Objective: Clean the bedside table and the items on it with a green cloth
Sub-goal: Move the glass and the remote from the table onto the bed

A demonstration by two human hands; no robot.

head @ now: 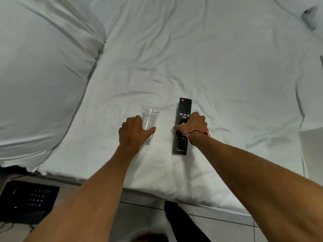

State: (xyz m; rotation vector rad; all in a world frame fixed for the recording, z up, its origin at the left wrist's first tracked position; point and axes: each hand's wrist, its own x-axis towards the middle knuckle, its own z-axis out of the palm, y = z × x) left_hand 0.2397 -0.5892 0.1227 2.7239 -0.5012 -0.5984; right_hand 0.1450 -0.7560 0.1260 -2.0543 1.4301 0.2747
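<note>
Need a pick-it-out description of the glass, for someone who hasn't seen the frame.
Start at the white bed filling the view. Near its front edge two things sit side by side under the hands. The glass is the clear, empty tumbler gripped by the left hand, left of the black remote.

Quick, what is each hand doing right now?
Left hand: grips the clear glass standing on the bed.
Right hand: curled over the black remote lying on the bed, holding it.
</note>
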